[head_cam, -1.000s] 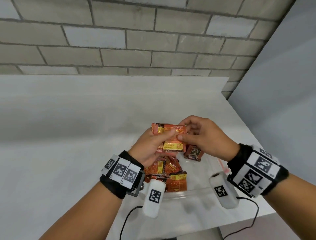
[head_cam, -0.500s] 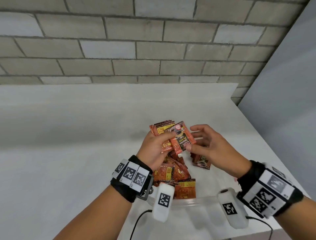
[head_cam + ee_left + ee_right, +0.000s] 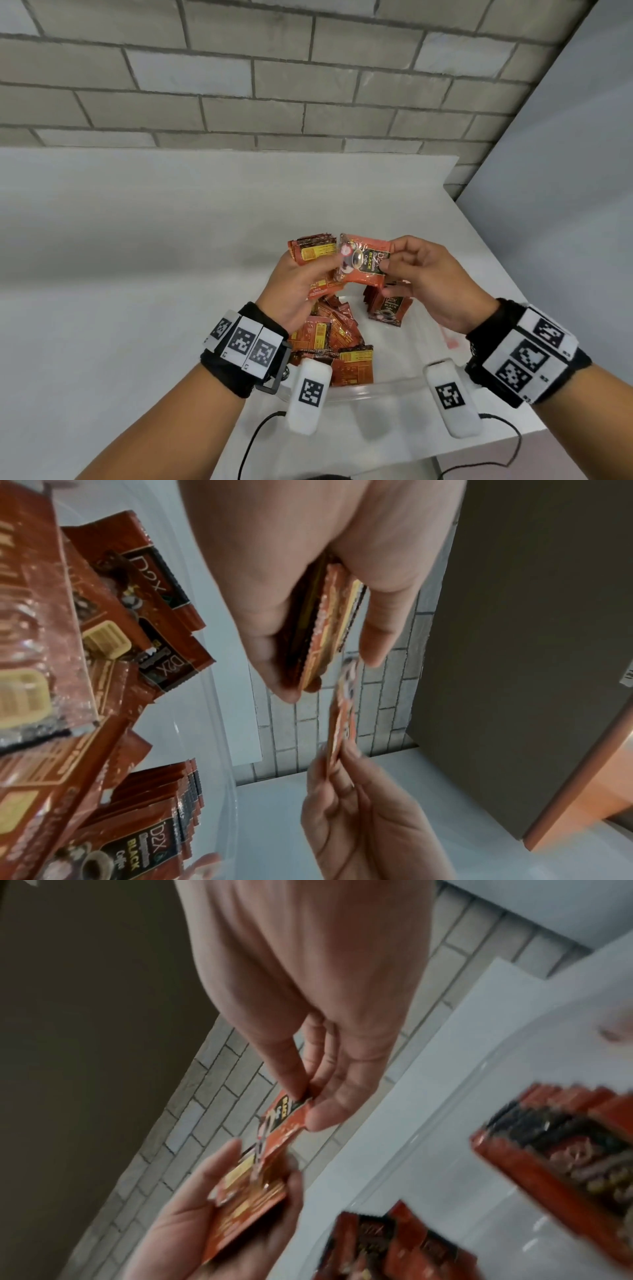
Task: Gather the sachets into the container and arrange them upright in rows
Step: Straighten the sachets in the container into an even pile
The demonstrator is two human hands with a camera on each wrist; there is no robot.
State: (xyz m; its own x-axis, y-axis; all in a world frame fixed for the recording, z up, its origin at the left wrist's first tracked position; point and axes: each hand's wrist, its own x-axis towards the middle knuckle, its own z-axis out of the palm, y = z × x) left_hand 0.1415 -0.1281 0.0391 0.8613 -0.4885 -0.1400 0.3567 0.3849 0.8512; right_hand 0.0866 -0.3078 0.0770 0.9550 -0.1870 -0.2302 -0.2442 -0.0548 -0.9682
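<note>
Two hands mid-collation above container (image 3: pixel 376 385): left hand (image 3: pixel 294 291) clasping sachet stack (image 3: pixel 310 253), right hand (image 3: pixel 428 284) pinching single sachet (image 3: pixel 364 265); next, squaring onto stack.

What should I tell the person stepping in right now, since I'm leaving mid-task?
Left hand: grips a small stack of sachets above the container.
Right hand: pinches a single sachet by its edge, held against the stack.
Clear container sits on the white table. Inside: one upright row on the right side, and a loose pile lying flat and jumbled on the left.
Done: one short row stands.
Left: add the single sachet to the stack, stand the stack in a row, then sort the pile.
</note>
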